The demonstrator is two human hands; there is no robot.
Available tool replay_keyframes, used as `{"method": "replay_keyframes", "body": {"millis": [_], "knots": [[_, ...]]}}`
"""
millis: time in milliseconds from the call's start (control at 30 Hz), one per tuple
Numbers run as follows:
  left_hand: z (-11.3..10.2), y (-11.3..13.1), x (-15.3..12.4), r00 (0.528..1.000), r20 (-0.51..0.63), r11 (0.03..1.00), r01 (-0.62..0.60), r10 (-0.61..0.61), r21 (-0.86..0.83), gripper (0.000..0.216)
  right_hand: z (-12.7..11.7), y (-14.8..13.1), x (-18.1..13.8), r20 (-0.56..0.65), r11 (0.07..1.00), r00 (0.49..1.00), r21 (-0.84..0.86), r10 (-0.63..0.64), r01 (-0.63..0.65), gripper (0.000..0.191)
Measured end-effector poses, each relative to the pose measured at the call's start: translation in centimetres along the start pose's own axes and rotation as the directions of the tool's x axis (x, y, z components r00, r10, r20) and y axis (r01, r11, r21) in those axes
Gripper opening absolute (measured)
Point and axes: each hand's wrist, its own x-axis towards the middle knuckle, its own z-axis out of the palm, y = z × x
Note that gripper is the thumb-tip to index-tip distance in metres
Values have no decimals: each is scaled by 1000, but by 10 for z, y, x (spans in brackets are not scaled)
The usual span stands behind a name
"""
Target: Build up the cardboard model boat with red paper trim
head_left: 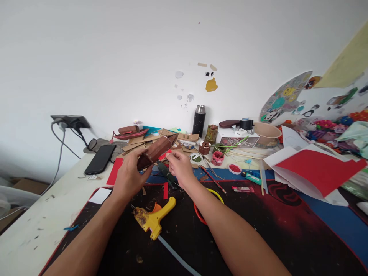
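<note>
My left hand (130, 174) is closed around a brown cardboard boat model (157, 150), holding it tilted above the desk with its pointed end up and to the right. My right hand (178, 165) pinches a small red paper strip (165, 155) against the boat's side. A yellow glue gun (153, 218) lies on the black and red mat (287, 230) just below both hands. Another red strip (165, 190) lies on the mat between my forearms.
A black phone (100, 158) lies at the left near a wall socket (70, 121) with cables. Cardboard scraps (138, 143), a black flask (199, 120), paint pots (217, 157), brushes, red and white paper sheets (316, 170) and colourful craft pieces (330, 128) crowd the back and right.
</note>
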Motion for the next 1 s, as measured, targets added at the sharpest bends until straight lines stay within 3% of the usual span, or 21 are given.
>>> {"method": "replay_keyframes", "body": {"millis": [433, 1000], "knots": [[-2, 0, 1, 999, 24, 1000, 28, -28, 12, 52, 0, -1, -1, -6, 1000, 1000, 3, -17, 17, 36], [-10, -9, 5, 973, 60, 975, 219, -222, 39, 58, -1, -13, -3, -17, 999, 1000, 41, 18, -17, 33]]}}
